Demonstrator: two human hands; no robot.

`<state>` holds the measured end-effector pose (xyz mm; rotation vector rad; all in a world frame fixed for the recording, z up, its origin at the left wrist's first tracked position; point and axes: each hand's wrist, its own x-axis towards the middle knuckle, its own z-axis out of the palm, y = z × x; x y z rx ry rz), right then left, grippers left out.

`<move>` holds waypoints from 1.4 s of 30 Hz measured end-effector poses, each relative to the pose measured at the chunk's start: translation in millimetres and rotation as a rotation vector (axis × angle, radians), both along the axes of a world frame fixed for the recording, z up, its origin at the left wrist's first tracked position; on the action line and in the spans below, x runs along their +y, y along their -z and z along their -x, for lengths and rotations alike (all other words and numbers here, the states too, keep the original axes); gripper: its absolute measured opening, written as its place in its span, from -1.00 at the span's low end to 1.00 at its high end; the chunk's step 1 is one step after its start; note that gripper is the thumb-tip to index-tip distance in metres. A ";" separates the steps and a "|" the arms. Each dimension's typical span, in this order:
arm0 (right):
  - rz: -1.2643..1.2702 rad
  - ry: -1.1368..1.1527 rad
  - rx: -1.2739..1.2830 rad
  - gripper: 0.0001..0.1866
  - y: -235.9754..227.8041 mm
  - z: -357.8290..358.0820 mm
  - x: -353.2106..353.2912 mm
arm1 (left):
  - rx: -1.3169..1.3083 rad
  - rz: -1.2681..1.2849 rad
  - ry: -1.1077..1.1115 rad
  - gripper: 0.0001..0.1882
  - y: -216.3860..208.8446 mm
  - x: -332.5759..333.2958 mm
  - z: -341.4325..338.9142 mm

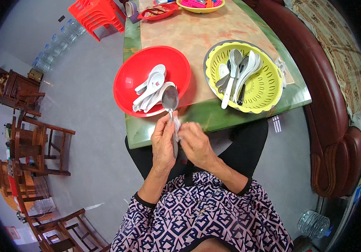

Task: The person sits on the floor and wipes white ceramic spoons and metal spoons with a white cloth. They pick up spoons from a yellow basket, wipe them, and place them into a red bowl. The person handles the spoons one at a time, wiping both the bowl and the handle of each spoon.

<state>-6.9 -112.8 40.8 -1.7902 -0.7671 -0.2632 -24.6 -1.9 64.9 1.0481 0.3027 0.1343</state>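
My left hand (162,145) is closed around the handle of a metal spoon (170,98), whose bowl points up and away from me. Beside it, the fingers of my right hand (197,145) are pinched together, slightly blurred, with a small white cloth or tissue (176,122) pressed against the handle. A wide red bowl (125,71) lies just beyond my left hand, with several white spoons (155,80) piled in it. To the right, a yellow-green colander (270,86) holds white and metal spoons (235,56), some with dark handles.
Both containers stand on a green-edged table (214,113); a grey basin rim (206,71) shows under the colander. Farther back are a red dish (160,14) and a yellow basket (207,9). Red stools (98,19) stand left; a brown leather sofa (324,96) runs along the right.
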 end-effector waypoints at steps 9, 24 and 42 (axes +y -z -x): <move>-0.249 -0.019 0.256 -0.87 -20.3 10.6 -7.5 | -0.051 0.088 0.028 -0.72 -2.7 -10.0 -6.2; -0.054 0.348 -0.270 -0.74 -20.1 -19.4 -15.0 | -0.127 0.034 -0.177 -0.80 -26.9 26.8 -21.6; 0.150 0.283 -0.137 -0.64 -3.5 -10.0 -20.8 | -0.048 0.063 -0.140 -0.86 -10.1 15.1 -15.8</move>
